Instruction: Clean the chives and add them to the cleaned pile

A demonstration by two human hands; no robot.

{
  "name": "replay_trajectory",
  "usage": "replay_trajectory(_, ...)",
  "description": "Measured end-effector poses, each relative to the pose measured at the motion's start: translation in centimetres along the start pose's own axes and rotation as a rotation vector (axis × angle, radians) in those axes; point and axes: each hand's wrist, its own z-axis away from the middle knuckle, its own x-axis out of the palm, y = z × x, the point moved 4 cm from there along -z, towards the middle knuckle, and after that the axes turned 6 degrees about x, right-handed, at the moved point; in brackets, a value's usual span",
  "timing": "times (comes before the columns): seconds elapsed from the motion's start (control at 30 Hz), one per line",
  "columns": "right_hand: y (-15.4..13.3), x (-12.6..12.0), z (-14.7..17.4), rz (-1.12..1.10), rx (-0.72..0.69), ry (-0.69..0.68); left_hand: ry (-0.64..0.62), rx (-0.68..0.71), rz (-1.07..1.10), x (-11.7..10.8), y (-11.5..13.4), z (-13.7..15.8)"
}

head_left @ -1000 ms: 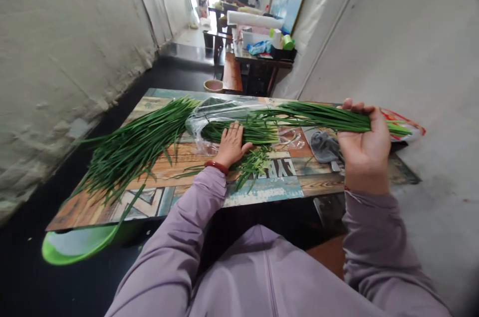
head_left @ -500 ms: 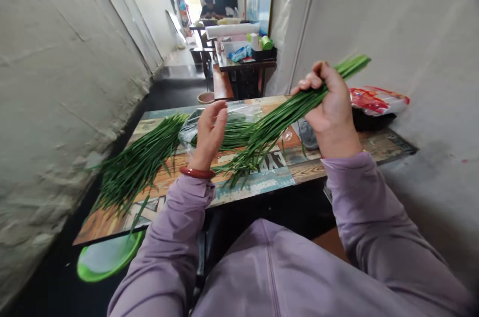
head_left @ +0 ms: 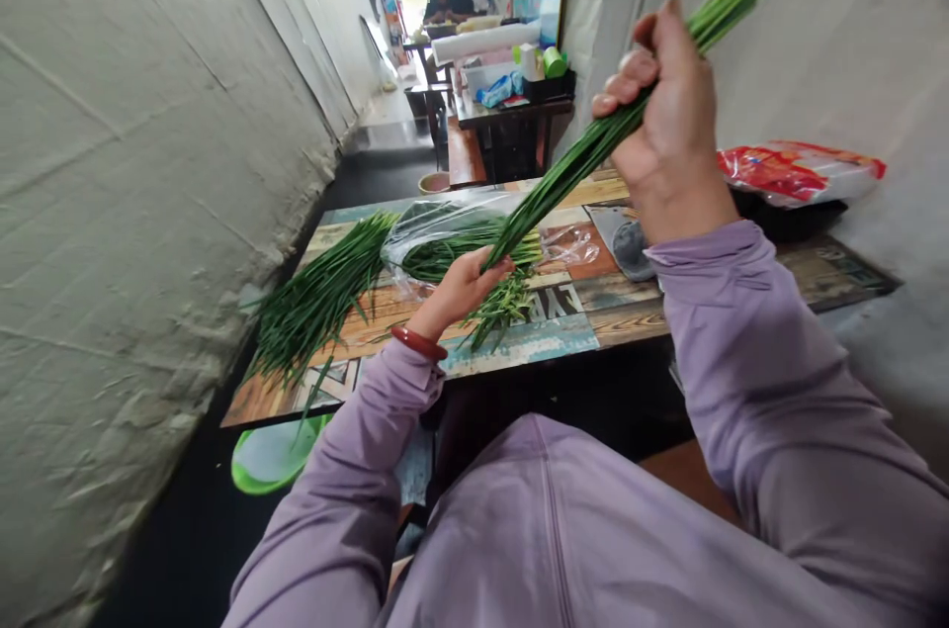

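Note:
My right hand [head_left: 667, 119], raised over the table, is wrapped round the pale stem end of a bunch of garlic chives [head_left: 567, 171]. The bunch slants down to my left hand [head_left: 466, 288], whose fingers and thumb close on its lower, leafy end. Just behind that hand lies a clear plastic bag [head_left: 415, 224] with more garlic chives inside. Short loose pieces of chive [head_left: 504, 305] are scattered on the table below the bunch. On the left, a large pile of garlic chives [head_left: 315, 297] reaches towards the table's edge.
The wood-patterned table [head_left: 619, 323] carries a grey object [head_left: 630, 247] and a red-and-white packet [head_left: 797, 171] on the right. A green-rimmed basin [head_left: 256, 470] stands below the left corner. Farther back are another table [head_left: 511, 114] and a person [head_left: 439, 7].
My right hand has lifted the bunch higher. My left hand, apart from it before, has moved right and closed on its leafy end. The view has shifted slightly.

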Motion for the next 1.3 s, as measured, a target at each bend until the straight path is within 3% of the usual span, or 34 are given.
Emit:
replay_trajectory(0.1,-1.5,-3.0,-1.4,-0.057,-0.028,0.091,0.023,-0.060,-0.133,-1.4,-2.3,2.2)
replay_trajectory(0.2,-2.7,-4.5,-1.1,-0.197,-0.030,0.216,0.156,-0.153,-0.207,-3.6,-4.3,4.0)
replay_trajectory(0.33,-3.6,-3.9,0.2,-0.273,0.010,0.218,0.377,-0.268,-0.070,-6.1,-5.4,5.4)
replay_trajectory(0.43,-3.3,-2.2,1.2,-0.265,0.059,0.125,0.437,-0.255,0.116,-6.5,-4.2,4.9)
replay_trajectory(0.53,-2.2,0.1,2.3,-0.235,0.131,-0.027,0.410,-0.173,0.203,-5.8,-1.6,3.4)
replay_trajectory(0.67,-0.2,3.2,4.2,-0.004,0.244,-0.227,0.350,0.003,0.303,-4.0,2.5,1.4)
replay_trajectory(0.77,1.0,4.9,5.4,0.089,0.317,-0.303,0.200,0.109,0.412,-2.0,5.2,0.7)
replay_trajectory(0.83,1.3,5.5,6.0,0.100,0.323,-0.350,0.087,0.106,0.490,-0.9,6.2,0.7)
replay_trajectory(0.9,1.4,5.5,6.3,0.126,0.300,-0.364,0.061,0.064,0.522,-0.3,6.3,1.1)
replay_trajectory(1.03,1.7,4.5,6.5,0.198,0.251,-0.339,0.188,-0.011,0.437,-0.8,4.5,2.4)
replay_trajectory(1.2,2.1,3.8,6.7,0.199,0.248,-0.356,0.121,-0.066,0.358,-1.0,2.2,4.2)
replay_trajectory(1.3,2.3,3.8,6.9,0.206,0.264,-0.368,0.188,-0.070,0.353,-1.8,2.0,4.9)
